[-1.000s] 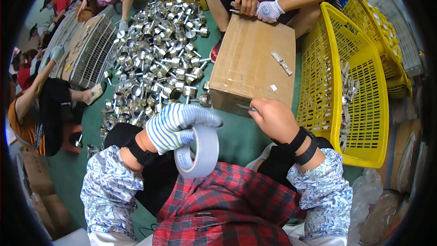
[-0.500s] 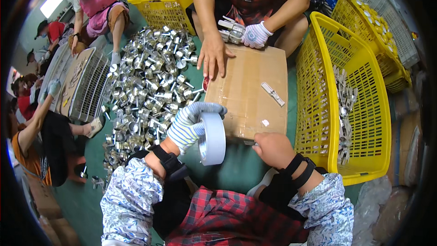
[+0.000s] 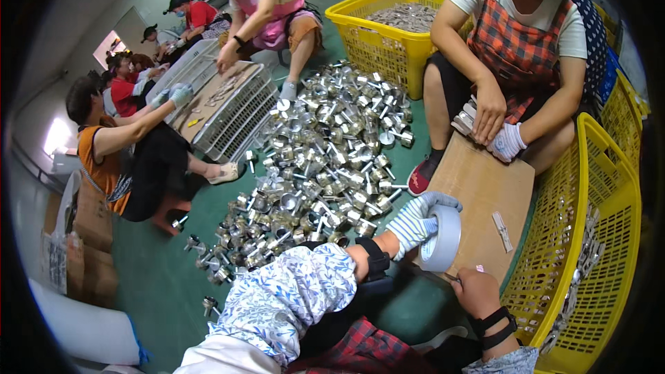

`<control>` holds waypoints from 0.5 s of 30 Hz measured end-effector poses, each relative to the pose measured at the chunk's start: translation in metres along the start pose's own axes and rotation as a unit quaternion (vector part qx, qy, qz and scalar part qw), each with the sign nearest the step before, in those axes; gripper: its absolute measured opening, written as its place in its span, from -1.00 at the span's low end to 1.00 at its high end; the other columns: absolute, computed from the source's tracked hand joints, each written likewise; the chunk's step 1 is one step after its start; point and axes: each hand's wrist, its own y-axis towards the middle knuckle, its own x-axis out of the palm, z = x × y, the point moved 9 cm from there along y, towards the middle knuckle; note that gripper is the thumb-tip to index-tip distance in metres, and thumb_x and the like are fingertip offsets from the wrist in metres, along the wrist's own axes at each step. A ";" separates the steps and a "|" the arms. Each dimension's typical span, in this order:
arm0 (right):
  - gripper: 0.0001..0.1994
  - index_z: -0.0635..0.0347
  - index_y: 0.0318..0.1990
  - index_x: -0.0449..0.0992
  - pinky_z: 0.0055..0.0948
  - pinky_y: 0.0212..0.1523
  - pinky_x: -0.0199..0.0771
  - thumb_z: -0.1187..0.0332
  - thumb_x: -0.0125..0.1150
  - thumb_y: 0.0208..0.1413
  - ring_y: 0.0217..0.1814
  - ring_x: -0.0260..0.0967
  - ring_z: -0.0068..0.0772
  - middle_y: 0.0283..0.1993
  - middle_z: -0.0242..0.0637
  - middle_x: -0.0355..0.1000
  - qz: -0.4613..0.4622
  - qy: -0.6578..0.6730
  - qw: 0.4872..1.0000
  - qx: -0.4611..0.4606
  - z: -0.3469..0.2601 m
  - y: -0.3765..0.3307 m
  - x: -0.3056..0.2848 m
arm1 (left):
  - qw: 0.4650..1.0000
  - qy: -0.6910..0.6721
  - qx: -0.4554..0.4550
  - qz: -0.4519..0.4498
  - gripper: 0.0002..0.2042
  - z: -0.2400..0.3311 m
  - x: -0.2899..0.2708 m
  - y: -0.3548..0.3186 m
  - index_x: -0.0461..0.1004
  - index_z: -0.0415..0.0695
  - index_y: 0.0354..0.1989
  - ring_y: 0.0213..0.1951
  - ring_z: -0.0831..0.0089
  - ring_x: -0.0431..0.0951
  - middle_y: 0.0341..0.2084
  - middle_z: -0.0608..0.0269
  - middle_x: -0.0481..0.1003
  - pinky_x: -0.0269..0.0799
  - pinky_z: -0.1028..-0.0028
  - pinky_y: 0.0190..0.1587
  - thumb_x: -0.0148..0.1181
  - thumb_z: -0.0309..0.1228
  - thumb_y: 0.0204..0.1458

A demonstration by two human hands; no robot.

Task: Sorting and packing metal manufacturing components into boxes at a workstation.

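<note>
My left hand (image 3: 414, 221), in a striped glove, is closed around a roll of pale tape (image 3: 451, 239) above the near left part of a cardboard box (image 3: 467, 183). Bare and closed, my right hand (image 3: 479, 292) sits at the box's near edge; what its fingers pinch is too small to make out. A flat metal clip-like piece (image 3: 501, 231) lies on the box top. Across from me, a co-worker's gloved hand (image 3: 508, 143) and bare hand (image 3: 489, 112) hold several metal pieces (image 3: 465, 119) at the box's far end.
A big heap of shiny metal cups with stems (image 3: 325, 159) covers the green floor left of the box. To the right stands a yellow basket (image 3: 554, 256) with metal pieces; another yellow basket (image 3: 388, 45) is at the back. Co-workers sit around a grey crate (image 3: 235, 114) at left.
The view has swung to the left, so the box and both my hands now appear farther right. The co-worker's bare hand has left the box top and joined the gloved one at the metal pieces.
</note>
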 end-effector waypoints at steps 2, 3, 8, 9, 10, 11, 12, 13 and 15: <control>-0.82 0.16 -0.51 0.41 -0.16 -0.43 0.38 0.26 0.18 -0.11 -0.45 0.41 -0.06 -0.51 -0.14 0.43 0.004 0.000 1.000 -0.013 -0.002 0.004 0.002 | 1.000 -0.026 0.005 -0.003 -0.59 0.001 -0.002 0.002 0.35 -0.21 -0.10 -0.06 0.40 0.43 -0.13 0.14 0.43 0.32 0.43 0.04 0.30 -0.43 -0.16; -0.82 0.16 -0.51 0.41 -0.16 -0.43 0.38 0.26 0.18 -0.10 -0.46 0.41 -0.07 -0.52 -0.14 0.43 0.010 0.004 1.000 -0.026 -0.003 0.005 0.003 | 1.000 -0.024 -0.004 0.004 -0.57 0.001 -0.002 0.003 0.35 -0.20 -0.09 -0.06 0.41 0.43 -0.13 0.14 0.43 0.32 0.44 0.04 0.31 -0.41 -0.17; -0.79 0.18 -0.49 0.42 -0.13 -0.43 0.37 0.21 0.11 -0.04 -0.45 0.40 -0.04 -0.51 -0.11 0.43 0.001 0.021 0.999 -0.035 -0.003 0.013 0.003 | 0.998 -0.066 0.011 0.014 -0.60 0.005 -0.007 0.005 0.38 -0.17 -0.14 -0.10 0.35 0.45 -0.16 0.10 0.45 0.35 0.38 0.03 0.34 -0.43 -0.20; -0.79 0.18 -0.49 0.42 -0.13 -0.43 0.37 0.21 0.11 -0.04 -0.45 0.40 -0.04 -0.51 -0.11 0.43 -0.002 0.015 1.000 -0.019 0.001 0.013 0.002 | 0.997 -0.069 0.007 0.020 -0.61 0.004 -0.007 0.007 0.39 -0.17 -0.15 -0.11 0.34 0.46 -0.16 0.10 0.45 0.36 0.37 0.02 0.34 -0.45 -0.20; -0.79 0.18 -0.48 0.42 -0.12 -0.42 0.37 0.22 0.10 -0.03 -0.44 0.40 -0.03 -0.50 -0.10 0.43 -0.003 0.021 1.000 -0.022 0.001 0.013 0.000 | 0.997 -0.070 0.003 0.022 -0.64 0.004 -0.004 0.008 0.39 -0.18 -0.16 -0.14 0.35 0.48 -0.17 0.10 0.46 0.40 0.38 -0.01 0.32 -0.50 -0.18; -0.79 0.19 -0.48 0.42 -0.12 -0.41 0.37 0.22 0.10 -0.03 -0.43 0.40 -0.02 -0.50 -0.09 0.43 -0.003 0.030 0.999 -0.031 0.001 0.013 0.000 | 0.998 -0.061 -0.004 0.030 -0.64 0.001 -0.006 0.010 0.39 -0.17 -0.15 -0.15 0.37 0.48 -0.18 0.11 0.46 0.43 0.40 -0.05 0.31 -0.50 -0.17; -0.79 0.19 -0.48 0.42 -0.12 -0.41 0.37 0.22 0.10 -0.03 -0.43 0.40 -0.02 -0.50 -0.09 0.43 -0.005 0.028 0.999 -0.023 0.004 0.012 0.003 | 0.997 -0.064 -0.012 0.030 -0.63 0.000 -0.005 0.010 0.38 -0.17 -0.14 -0.15 0.38 0.49 -0.18 0.12 0.46 0.44 0.40 -0.06 0.31 -0.50 -0.17; -0.79 0.19 -0.48 0.42 -0.11 -0.40 0.36 0.23 0.10 -0.03 -0.43 0.39 -0.01 -0.50 -0.08 0.43 -0.004 0.038 0.999 -0.028 0.006 0.013 0.005 | 0.997 -0.066 -0.019 0.032 -0.63 0.000 -0.003 0.009 0.38 -0.16 -0.14 -0.16 0.39 0.49 -0.18 0.12 0.46 0.44 0.41 -0.07 0.31 -0.51 -0.17; -0.79 0.19 -0.48 0.43 -0.10 -0.39 0.36 0.23 0.09 -0.03 -0.43 0.39 0.00 -0.49 -0.07 0.43 -0.001 0.051 0.998 -0.042 0.001 0.013 0.007 | 0.997 -0.073 -0.018 0.032 -0.63 -0.002 -0.007 0.006 0.37 -0.17 -0.13 -0.16 0.39 0.48 -0.18 0.12 0.45 0.43 0.41 -0.05 0.30 -0.51 -0.17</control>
